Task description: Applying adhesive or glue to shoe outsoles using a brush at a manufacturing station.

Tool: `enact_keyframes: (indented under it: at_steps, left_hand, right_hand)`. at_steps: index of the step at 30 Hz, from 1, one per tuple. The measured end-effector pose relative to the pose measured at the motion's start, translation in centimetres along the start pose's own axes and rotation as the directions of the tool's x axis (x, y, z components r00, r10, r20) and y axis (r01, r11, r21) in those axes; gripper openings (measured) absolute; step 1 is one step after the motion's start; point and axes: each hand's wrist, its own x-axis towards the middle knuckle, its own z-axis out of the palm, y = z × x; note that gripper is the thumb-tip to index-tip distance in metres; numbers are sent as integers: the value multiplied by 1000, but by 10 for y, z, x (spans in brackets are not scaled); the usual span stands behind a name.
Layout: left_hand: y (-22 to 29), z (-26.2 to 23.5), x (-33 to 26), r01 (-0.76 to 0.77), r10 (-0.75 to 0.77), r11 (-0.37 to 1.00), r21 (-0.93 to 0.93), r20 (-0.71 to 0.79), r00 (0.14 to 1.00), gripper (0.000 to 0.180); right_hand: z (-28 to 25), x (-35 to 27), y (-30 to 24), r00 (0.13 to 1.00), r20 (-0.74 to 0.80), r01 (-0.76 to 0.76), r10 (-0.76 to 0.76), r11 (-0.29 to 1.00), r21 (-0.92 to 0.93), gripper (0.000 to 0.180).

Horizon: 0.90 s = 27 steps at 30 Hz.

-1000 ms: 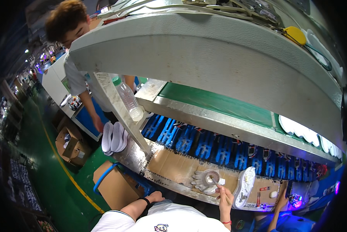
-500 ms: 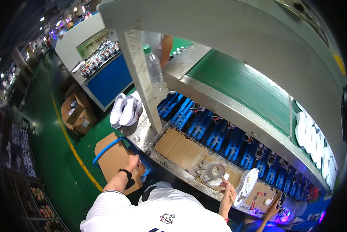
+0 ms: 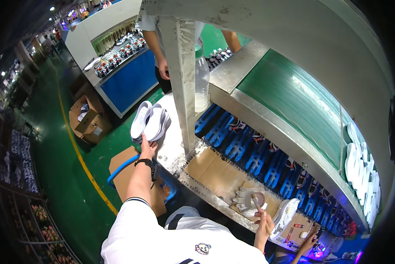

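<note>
At the left end of the bench point(image 3: 170, 155), beside the post point(image 3: 183, 88), the left hand point(image 3: 148, 148) is now touching the near end of the white soles point(image 3: 156, 125), having been hovering by the carton point(image 3: 119, 163) half a second ago. Its fingers are curving up against them (whether they are truly gripping, I cannot tell). The soles are resting together in overlapping stacks. Meanwhile the right hand point(image 3: 263, 223) is keeping its closed grip on the brush point(image 3: 256, 204), whose tip is staying in the cup point(image 3: 262, 198) on the glove point(image 3: 240, 203); a lone sole point(image 3: 287, 214) is lying just beside. Attention seems to be shifting to the soles, while the brush is probably waiting.
</note>
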Motion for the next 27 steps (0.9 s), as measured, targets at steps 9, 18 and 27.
enact_keyframes:
  at_steps: [9, 18, 27]
  left_hand:
    - [-13, 11, 10, 24, -15, 997, -75, 119, 993, 31]
    - [-43, -30, -59, 100, -76, 993, -59, 320, 944, 40]
    - [-49, -112, -179, 254, -436, 873, 416, 438, 786, 46]
  right_hand:
    - [19, 2, -12, 999, 22, -27, 29, 998, -49, 30]
    - [19, 9, -14, 998, 64, 18, -15, 999, -37, 28]
    - [-12, 10, 7, 1000, 10, -4, 5, 1000, -31, 29]
